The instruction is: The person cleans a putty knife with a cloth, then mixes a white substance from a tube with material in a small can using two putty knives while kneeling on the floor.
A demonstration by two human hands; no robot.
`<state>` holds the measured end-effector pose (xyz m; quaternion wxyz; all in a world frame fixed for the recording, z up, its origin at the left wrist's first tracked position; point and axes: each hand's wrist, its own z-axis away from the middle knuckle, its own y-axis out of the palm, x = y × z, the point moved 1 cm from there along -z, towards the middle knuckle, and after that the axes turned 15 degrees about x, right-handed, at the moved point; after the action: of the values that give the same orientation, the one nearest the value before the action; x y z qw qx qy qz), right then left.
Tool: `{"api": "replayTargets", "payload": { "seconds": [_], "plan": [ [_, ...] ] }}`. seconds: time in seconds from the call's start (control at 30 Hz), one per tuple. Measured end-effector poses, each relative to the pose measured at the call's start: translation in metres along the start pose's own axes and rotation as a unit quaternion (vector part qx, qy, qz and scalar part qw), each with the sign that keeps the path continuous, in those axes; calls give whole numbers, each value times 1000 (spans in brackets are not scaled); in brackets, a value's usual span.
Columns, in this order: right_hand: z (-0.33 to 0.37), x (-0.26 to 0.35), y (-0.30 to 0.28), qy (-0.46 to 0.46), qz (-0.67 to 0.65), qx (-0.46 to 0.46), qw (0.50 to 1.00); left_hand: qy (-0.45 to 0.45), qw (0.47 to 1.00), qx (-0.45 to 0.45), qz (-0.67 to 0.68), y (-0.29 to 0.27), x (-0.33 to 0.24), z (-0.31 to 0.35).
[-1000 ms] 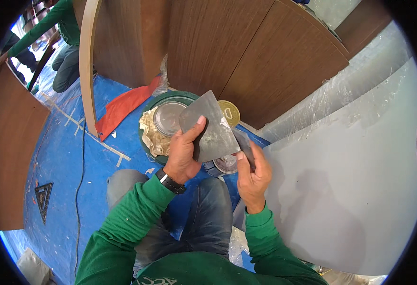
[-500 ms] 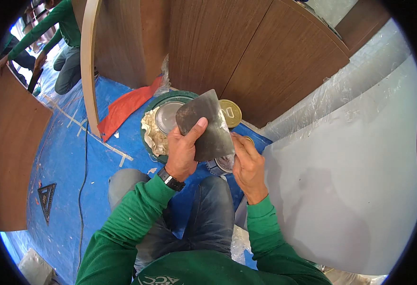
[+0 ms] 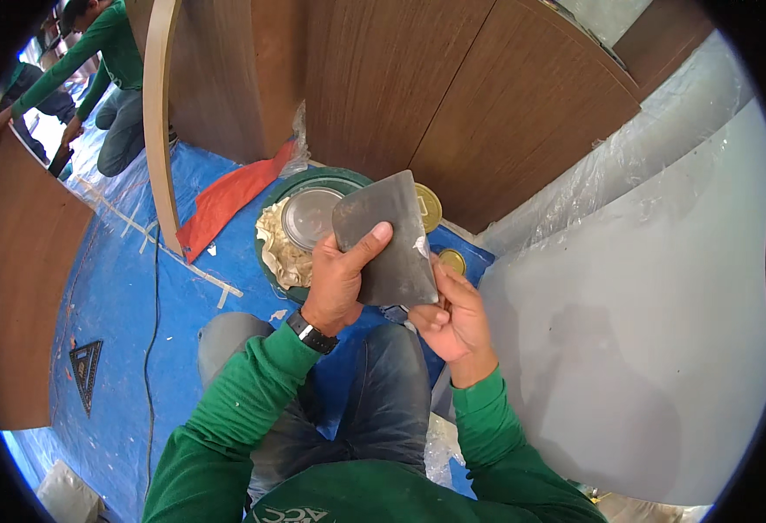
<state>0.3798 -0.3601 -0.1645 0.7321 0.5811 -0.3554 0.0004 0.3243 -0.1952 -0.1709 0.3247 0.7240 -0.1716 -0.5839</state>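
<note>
My left hand [image 3: 335,283] grips a thin grey rectangular plate [image 3: 389,205], its thumb lying across the face. A dab of white paste [image 3: 420,245] sticks to the plate's right edge. At the lower right corner of that plate, my right hand [image 3: 461,327] has its fingers curled in. Whatever its fingers may hold is hidden. Behind the plate stands a dark green tub [image 3: 348,178] with a round grey-lidded tin [image 3: 307,216] and a crumpled cream cloth [image 3: 282,251]. A gold tin lid [image 3: 431,207] and a smaller gold-topped can [image 3: 452,260] show beyond the plate.
Brown wood panels [image 3: 383,78] rise at the back, and a pale grey board [image 3: 627,331] leans at the right. Red sheet [image 3: 230,205], black cable [image 3: 152,349] and black triangular square [image 3: 85,375] lie on blue sheeting [image 3: 200,288]. Another person [image 3: 108,61] kneels far left.
The plate has shifted slightly right and down in my left hand. My right hand has turned, showing more of its palm, and lowered along the plate's edge.
</note>
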Motion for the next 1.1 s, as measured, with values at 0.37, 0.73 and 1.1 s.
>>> {"api": "replayTargets", "payload": {
  "seconds": [0.37,0.73,1.1],
  "plan": [
    [-17,-14,-26,-140,131,-175,966,-20,999,34,-2,15,1,4],
    [17,15,-6,-180,347,-117,913,93,994,-26,-43,4,-12,-2],
    [7,5,-4,-102,340,-118,927,132,976,31,-171,16,-15,10]
  ]
}}
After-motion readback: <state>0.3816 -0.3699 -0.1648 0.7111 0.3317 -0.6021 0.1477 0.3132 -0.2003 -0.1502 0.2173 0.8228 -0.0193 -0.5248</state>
